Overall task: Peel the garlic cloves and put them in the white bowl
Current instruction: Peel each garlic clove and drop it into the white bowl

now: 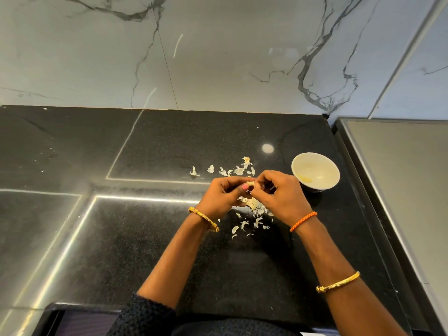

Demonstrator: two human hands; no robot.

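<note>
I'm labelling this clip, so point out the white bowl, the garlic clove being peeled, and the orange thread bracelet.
white bowl [332,177]: head view, on its right inner wall.
garlic clove [251,183]: head view, on the tip showing between both hands.
orange thread bracelet [303,221]: head view, on the band's middle.

Worktop [121,238] left of the hands is bare, as is the strip behind the peel scraps [232,169] up to the wall [218,57]. To the right, the bowl [315,172] sits just beside the right hand [278,197]; past it, passage is bounded by a raised steel edge [358,190].
</note>
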